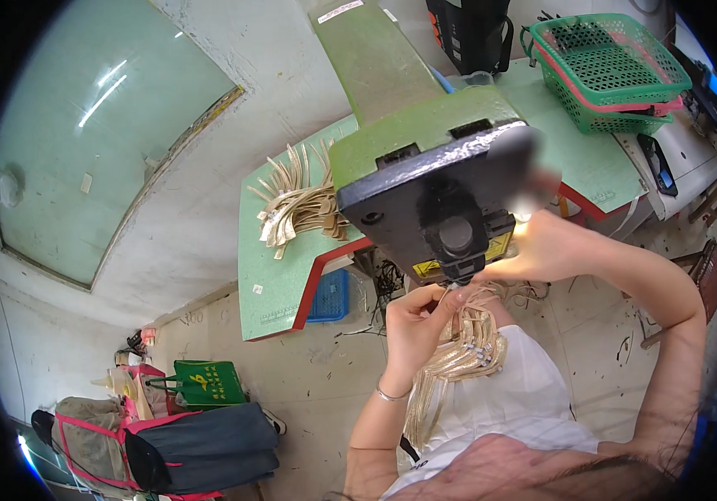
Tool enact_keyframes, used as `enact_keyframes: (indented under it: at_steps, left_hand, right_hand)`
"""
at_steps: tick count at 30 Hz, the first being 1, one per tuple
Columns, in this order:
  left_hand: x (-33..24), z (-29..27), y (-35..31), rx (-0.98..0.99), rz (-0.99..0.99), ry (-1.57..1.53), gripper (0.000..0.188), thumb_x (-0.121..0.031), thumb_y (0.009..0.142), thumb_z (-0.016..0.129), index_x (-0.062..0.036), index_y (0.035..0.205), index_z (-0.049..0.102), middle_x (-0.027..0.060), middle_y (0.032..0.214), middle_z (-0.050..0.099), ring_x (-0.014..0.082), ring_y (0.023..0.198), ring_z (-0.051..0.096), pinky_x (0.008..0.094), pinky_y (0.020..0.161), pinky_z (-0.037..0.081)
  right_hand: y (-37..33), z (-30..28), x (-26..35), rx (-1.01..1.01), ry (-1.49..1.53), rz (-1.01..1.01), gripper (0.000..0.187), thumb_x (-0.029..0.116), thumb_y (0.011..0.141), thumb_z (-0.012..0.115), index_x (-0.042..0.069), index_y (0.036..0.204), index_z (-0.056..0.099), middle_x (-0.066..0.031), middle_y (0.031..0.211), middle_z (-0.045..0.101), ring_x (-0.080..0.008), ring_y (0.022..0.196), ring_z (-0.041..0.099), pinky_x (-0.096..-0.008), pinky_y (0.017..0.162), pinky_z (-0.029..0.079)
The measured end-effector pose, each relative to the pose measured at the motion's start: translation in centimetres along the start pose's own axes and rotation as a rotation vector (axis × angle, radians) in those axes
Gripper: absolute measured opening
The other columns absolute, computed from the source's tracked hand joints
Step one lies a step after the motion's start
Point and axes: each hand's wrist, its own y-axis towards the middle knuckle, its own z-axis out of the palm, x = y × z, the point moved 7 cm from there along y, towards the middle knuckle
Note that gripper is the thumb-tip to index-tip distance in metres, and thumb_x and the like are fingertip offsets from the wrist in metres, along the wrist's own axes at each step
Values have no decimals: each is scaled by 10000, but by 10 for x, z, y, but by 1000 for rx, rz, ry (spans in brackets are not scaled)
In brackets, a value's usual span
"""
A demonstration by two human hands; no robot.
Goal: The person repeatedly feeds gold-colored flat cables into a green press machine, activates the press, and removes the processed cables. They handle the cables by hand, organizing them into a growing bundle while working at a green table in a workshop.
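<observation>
A green-and-black bench machine (446, 179) fills the middle, its narrow black head pointing down toward my hands. My left hand (417, 327) is closed in a pinch just below that head, thumb and forefinger on the end of a thin beige strap. On the other side, my right hand (546, 249) reaches in with bent fingers, their tips close to the head; the machine partly hides what they hold. From my hands a bundle of shiny beige straps (463, 355) hangs over my lap, with small pale pieces among them.
Another pile of beige straps (304, 204) lies on the green, red-edged table (271, 292). Stacked plastic baskets (605, 71) and a dark phone (657, 164) are at the far right. A blue crate (329, 296) stands beneath the table. Bags and a green tote (207, 382) sit at lower left.
</observation>
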Motion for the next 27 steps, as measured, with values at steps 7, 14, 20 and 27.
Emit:
enact_keyframes:
  at_steps: [7,14,20,27]
  left_hand:
    - [4,-4,-12,-23,-16,-135,113,-93,849,648,12,809,638,-18,675,571,11,594,462,162,531,343]
    - [-5,-3,-9,18,-113,-61,122,-80,868,612,26,928,614,-19,681,578,19,586,490,163,525,360]
    - [2,-6,-16,-63,-75,-238,93,-55,874,591,32,901,608,-6,663,571,18,551,471,164,479,330]
    - [3,-27,-40,-215,-16,-330,80,-51,875,591,24,848,600,3,636,555,26,509,452,171,454,315]
  right_hand:
    - [-86,23,-111,51,597,827,641,538,929,364,-57,1052,571,-124,832,621,-199,711,608,-305,702,514]
    - [-67,39,-61,-1,1435,577,530,486,952,333,1,834,511,-68,644,527,-135,491,514,-255,419,446]
    - [-62,24,-53,-80,1011,589,236,220,906,543,-5,963,587,37,625,448,-26,504,355,-201,442,300]
    - [-48,29,-34,54,605,603,216,180,908,565,-4,1005,624,37,676,512,-13,626,407,-214,542,337]
